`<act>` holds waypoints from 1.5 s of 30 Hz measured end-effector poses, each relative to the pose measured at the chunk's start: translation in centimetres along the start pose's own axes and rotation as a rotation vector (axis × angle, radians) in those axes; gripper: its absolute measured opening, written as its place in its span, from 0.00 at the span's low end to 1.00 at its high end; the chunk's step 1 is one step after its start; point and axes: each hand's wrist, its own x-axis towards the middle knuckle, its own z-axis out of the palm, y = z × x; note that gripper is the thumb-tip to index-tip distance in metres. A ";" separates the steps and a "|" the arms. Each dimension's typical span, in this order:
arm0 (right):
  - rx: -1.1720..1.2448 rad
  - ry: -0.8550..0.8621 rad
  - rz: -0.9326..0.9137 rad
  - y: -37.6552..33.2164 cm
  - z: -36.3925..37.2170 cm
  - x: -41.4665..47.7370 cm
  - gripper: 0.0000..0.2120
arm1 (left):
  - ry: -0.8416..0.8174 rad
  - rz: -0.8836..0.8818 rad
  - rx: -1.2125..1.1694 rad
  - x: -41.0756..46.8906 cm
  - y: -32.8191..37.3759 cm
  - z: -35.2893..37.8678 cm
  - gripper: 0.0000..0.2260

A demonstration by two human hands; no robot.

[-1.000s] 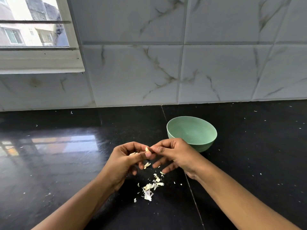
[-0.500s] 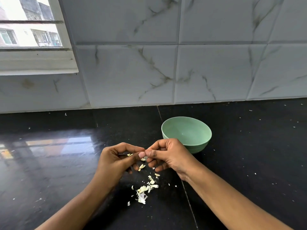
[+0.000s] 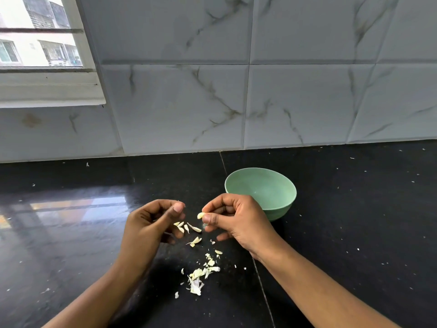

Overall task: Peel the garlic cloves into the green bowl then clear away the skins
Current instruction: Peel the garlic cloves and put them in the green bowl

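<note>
The green bowl [image 3: 282,208] stands on the black counter [image 3: 354,221], just behind my right hand, and looks empty. My right hand [image 3: 234,220] pinches a pale garlic clove [image 3: 200,215] between thumb and forefinger. My left hand [image 3: 151,226] hovers a short gap to its left, fingers curled and thumb against the forefinger; what lies in its palm is hidden. A few loose garlic skins [image 3: 192,228] show between and below the two hands. A pile of garlic skins [image 3: 199,274] lies on the counter in front of the hands.
A marble-tiled wall [image 3: 260,102] runs along the back of the counter. A window [image 3: 40,43] with a white sill sits at the upper left. Small white flecks are scattered over the counter on the right.
My hands, joined at the clove before, have pulled apart. The clove stays in my right hand, and new skin pieces have appeared below the hands.
</note>
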 end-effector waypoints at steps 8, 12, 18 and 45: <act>-0.041 -0.053 -0.012 0.2 0.1 -0.2 0.04 | -0.183 -0.133 0.023 -0.6 -0.4 0.7 0.09; -0.030 -0.065 0.072 -0.5 -0.4 0.0 0.06 | -0.172 -0.183 -0.053 -0.4 -0.2 0.6 0.10; -0.225 -0.088 0.040 -0.5 -0.7 -0.1 0.03 | -0.140 -0.192 -0.077 -0.2 0.0 0.3 0.11; -0.220 0.271 -0.079 -4.7 -9.9 0.7 0.04 | -0.203 -0.273 0.114 4.6 1.8 9.2 0.13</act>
